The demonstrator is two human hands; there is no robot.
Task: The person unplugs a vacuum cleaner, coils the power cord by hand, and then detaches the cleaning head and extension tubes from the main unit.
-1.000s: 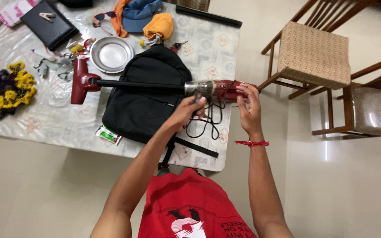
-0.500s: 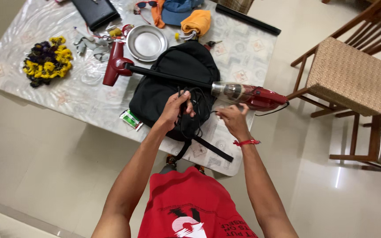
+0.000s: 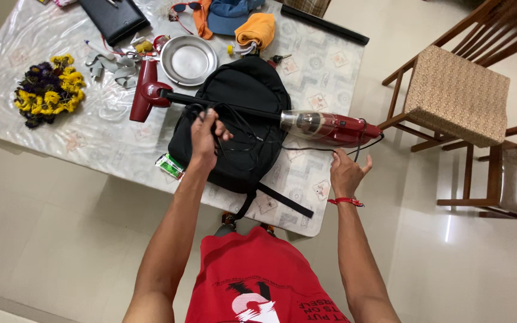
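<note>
A: What is the left hand [image 3: 203,139] doing?

B: It is closing its grip around a bunch of black cord [image 3: 234,128]; the hand is resting over the black backpack [image 3: 240,96], which is lying flat on the bench [image 3: 91,143].

A: And the right hand [image 3: 347,173]?

B: It is hovering at the bench's near edge, fingers loosely spread and curled; the cord is passing by its fingertips, but whether the grip is pinching it cannot be told.

A: Where is the vacuum lying?

B: The red stick vacuum [image 3: 330,127] is lying across the backpack; its black tube is running left to the red nozzle head [image 3: 145,96], which is sitting just beside the steel plate [image 3: 188,60]; its red body is reaching the bench's right edge.

A: What else is sitting on the bench?

B: Yellow and purple flowers [image 3: 48,98] at the left; an orange cloth [image 3: 257,29] and a black case [image 3: 113,18] at the far side; a wooden chair [image 3: 456,96] is standing to the right.
</note>
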